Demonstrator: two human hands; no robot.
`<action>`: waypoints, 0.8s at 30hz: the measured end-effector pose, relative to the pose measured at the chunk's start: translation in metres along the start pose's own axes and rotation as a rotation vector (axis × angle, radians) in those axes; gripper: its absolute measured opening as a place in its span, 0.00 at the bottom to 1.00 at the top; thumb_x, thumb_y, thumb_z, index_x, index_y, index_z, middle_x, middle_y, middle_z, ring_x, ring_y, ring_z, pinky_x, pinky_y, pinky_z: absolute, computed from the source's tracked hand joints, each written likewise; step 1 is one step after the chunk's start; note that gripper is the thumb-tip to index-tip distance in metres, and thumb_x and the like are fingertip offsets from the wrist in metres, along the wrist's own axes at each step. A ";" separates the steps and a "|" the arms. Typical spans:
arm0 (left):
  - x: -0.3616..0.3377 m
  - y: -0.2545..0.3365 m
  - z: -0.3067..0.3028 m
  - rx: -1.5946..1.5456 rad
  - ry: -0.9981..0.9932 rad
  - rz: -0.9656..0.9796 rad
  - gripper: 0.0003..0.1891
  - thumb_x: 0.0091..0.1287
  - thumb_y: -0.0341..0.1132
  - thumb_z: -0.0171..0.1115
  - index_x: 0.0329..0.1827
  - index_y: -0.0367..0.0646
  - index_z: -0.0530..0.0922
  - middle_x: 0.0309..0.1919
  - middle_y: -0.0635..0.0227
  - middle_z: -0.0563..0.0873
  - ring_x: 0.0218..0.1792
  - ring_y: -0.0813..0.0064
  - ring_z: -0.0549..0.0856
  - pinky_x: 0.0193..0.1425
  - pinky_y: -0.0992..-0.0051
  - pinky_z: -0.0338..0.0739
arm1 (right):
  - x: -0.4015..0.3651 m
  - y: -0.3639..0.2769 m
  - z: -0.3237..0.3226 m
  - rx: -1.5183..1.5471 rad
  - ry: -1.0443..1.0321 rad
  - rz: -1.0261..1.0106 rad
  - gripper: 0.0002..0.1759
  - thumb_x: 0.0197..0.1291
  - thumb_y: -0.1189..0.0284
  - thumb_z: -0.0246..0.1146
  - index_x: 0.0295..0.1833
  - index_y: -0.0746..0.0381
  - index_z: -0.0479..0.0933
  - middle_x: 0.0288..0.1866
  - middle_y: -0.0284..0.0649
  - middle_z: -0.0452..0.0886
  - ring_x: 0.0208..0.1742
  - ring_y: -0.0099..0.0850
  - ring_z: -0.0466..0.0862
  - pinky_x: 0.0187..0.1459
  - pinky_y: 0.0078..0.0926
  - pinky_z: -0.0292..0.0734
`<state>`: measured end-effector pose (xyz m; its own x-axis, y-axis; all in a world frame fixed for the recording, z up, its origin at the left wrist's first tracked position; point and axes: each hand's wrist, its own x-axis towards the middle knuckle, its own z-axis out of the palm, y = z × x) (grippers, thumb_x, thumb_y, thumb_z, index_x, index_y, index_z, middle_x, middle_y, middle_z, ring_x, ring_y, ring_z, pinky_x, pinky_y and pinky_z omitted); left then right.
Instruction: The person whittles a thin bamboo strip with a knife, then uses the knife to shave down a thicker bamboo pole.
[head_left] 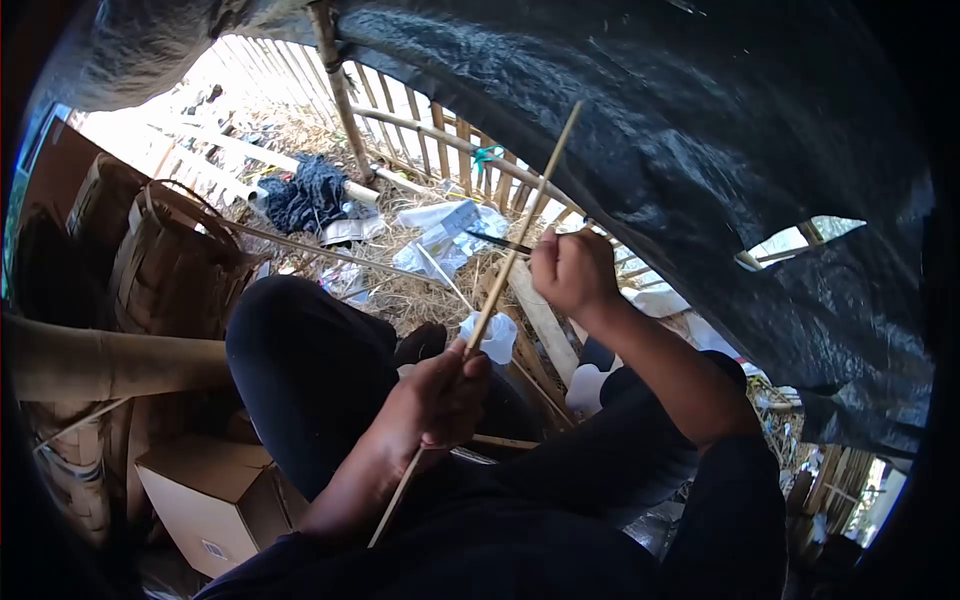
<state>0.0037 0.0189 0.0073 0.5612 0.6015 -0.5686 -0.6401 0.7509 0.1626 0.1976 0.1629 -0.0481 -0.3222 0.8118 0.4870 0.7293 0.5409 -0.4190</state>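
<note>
A bamboo strip [545, 180] and a knife [497, 241] are held.
The strip is clasped in the left hand [445, 395]; the knife is gripped in the right hand [572, 270], just beyond it.

The person wears plain black trousers [300, 350] over both legs and a top of the same dark shade, whose sleeve [745, 500] ends near the elbow, leaving the forearms bare down to the left hand [440, 395] and right hand [572, 272].

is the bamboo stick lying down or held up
Held up, tilted: the left hand grips the bamboo stick low, its tip above the right hand, which holds a knife.
</note>
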 end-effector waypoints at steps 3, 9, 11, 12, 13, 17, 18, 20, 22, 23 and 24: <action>-0.004 0.002 0.002 0.004 -0.070 0.040 0.17 0.80 0.50 0.39 0.38 0.48 0.67 0.15 0.82 0.60 0.08 0.88 0.56 0.08 0.86 0.51 | -0.014 -0.036 -0.024 0.060 -0.157 0.022 0.21 0.61 0.70 0.54 0.14 0.64 0.73 0.13 0.53 0.73 0.17 0.53 0.78 0.26 0.48 0.74; -0.003 0.000 0.006 0.073 0.003 0.108 0.18 0.80 0.50 0.40 0.37 0.48 0.67 0.15 0.81 0.60 0.08 0.87 0.55 0.08 0.87 0.51 | -0.001 -0.008 -0.005 0.021 -0.002 0.014 0.26 0.62 0.68 0.55 0.09 0.62 0.72 0.08 0.48 0.70 0.12 0.46 0.77 0.21 0.41 0.75; -0.008 0.000 0.008 0.091 -0.005 0.117 0.18 0.80 0.50 0.40 0.37 0.47 0.67 0.15 0.81 0.61 0.08 0.88 0.56 0.08 0.86 0.51 | -0.007 -0.020 -0.021 0.040 -0.056 -0.082 0.26 0.62 0.68 0.55 0.09 0.62 0.72 0.08 0.48 0.71 0.13 0.46 0.78 0.21 0.41 0.75; -0.008 -0.003 0.010 0.109 0.028 0.108 0.18 0.80 0.50 0.40 0.37 0.47 0.67 0.15 0.81 0.61 0.08 0.88 0.56 0.09 0.86 0.51 | -0.005 -0.010 -0.022 0.045 -0.062 -0.082 0.26 0.62 0.68 0.55 0.09 0.62 0.72 0.08 0.49 0.71 0.13 0.46 0.78 0.21 0.41 0.75; -0.007 -0.004 0.007 0.111 0.034 0.096 0.18 0.80 0.50 0.40 0.37 0.47 0.67 0.15 0.81 0.61 0.08 0.88 0.56 0.09 0.86 0.51 | -0.001 0.006 -0.020 0.051 -0.071 -0.078 0.26 0.62 0.68 0.55 0.09 0.62 0.72 0.09 0.49 0.71 0.13 0.46 0.78 0.22 0.41 0.76; -0.002 -0.005 0.005 0.173 0.010 0.123 0.18 0.80 0.50 0.40 0.38 0.46 0.68 0.14 0.81 0.60 0.08 0.88 0.56 0.09 0.86 0.52 | 0.009 0.016 -0.011 -0.029 -0.023 0.061 0.26 0.62 0.67 0.55 0.10 0.62 0.73 0.08 0.49 0.71 0.11 0.47 0.77 0.21 0.44 0.75; -0.002 -0.004 0.005 0.161 0.016 0.128 0.18 0.80 0.50 0.40 0.38 0.46 0.68 0.14 0.81 0.60 0.08 0.88 0.56 0.09 0.86 0.52 | 0.001 0.001 -0.016 -0.024 -0.082 -0.021 0.26 0.61 0.66 0.55 0.09 0.62 0.73 0.08 0.49 0.71 0.11 0.48 0.77 0.23 0.44 0.76; 0.002 -0.006 0.003 0.138 0.017 0.109 0.18 0.80 0.50 0.40 0.38 0.45 0.68 0.14 0.81 0.60 0.08 0.88 0.56 0.09 0.86 0.52 | -0.004 0.000 -0.018 0.049 -0.107 -0.086 0.26 0.61 0.65 0.55 0.10 0.62 0.73 0.08 0.50 0.71 0.12 0.48 0.77 0.24 0.44 0.77; 0.002 -0.008 0.001 0.113 0.017 0.084 0.19 0.80 0.50 0.40 0.38 0.45 0.68 0.14 0.81 0.61 0.08 0.88 0.57 0.08 0.86 0.52 | 0.004 0.023 -0.010 0.039 -0.128 0.058 0.26 0.62 0.65 0.54 0.11 0.64 0.73 0.09 0.50 0.72 0.13 0.49 0.78 0.24 0.44 0.77; 0.001 -0.006 0.003 0.129 0.039 0.110 0.19 0.80 0.50 0.40 0.38 0.45 0.68 0.14 0.81 0.61 0.07 0.88 0.57 0.08 0.86 0.52 | 0.010 0.036 -0.005 -0.012 -0.065 0.059 0.26 0.62 0.65 0.53 0.11 0.65 0.73 0.10 0.51 0.73 0.14 0.50 0.78 0.25 0.45 0.77; 0.000 -0.004 0.004 0.144 0.062 0.133 0.19 0.80 0.49 0.40 0.38 0.45 0.68 0.14 0.81 0.61 0.07 0.88 0.57 0.08 0.86 0.52 | 0.010 0.032 -0.006 -0.016 -0.071 0.076 0.26 0.62 0.65 0.54 0.11 0.65 0.73 0.10 0.51 0.73 0.14 0.50 0.78 0.25 0.45 0.77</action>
<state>0.0086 0.0166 0.0105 0.4401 0.6834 -0.5825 -0.6225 0.6997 0.3505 0.2208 0.1872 -0.0519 -0.3074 0.8643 0.3981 0.7628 0.4739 -0.4400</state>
